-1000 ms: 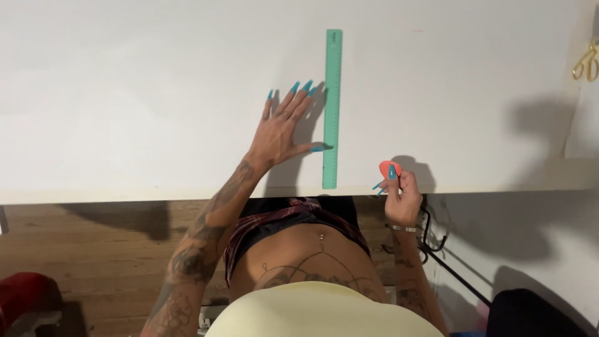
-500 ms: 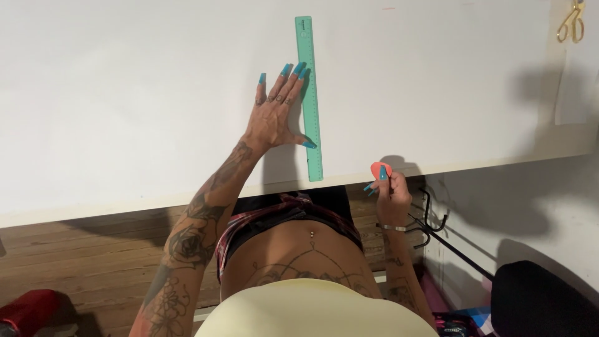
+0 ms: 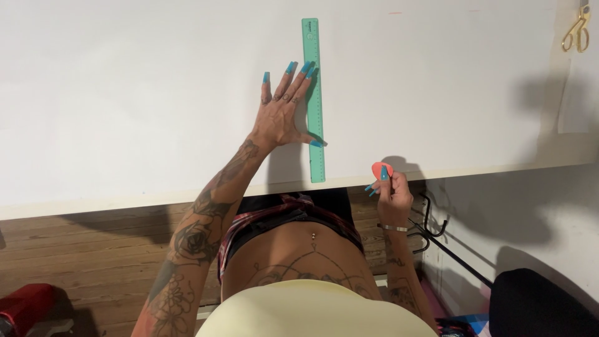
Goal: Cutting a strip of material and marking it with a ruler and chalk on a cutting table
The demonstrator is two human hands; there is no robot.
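The left hand [image 3: 279, 115] is laid flat on the white sheet [image 3: 143, 93] that covers the table. The fingers are spread and extended; nothing is gripped. The fingertips and the thumb rest against the left edge of the green ruler [image 3: 314, 100]. The ruler lies straight, at a right angle to the near edge of the table, its lower end just short of that edge.

The right hand [image 3: 392, 196] is held off the table, just past the near edge and to the right of the ruler. Its fingers are closed in a pinch on a small orange marker [image 3: 382, 170], possibly tailor's chalk; the exact kind cannot be told.

Gold scissors [image 3: 577, 30] lie at the far right corner, well apart from both hands.

Risks, as judged from this position:

- The ruler is pressed only from one side, by fingertips and thumb. If a line is drawn along the right edge, sideways pressure is likely to push the ruler left or pivot it, and a crooked line results.
- The long nails reduce pad contact, so slip is more probable.
- The sheet is not seen to be fixed. It may be dragged under the hand.
- The marker is held lightly near the table edge and may be dropped to the floor [image 3: 93, 249].
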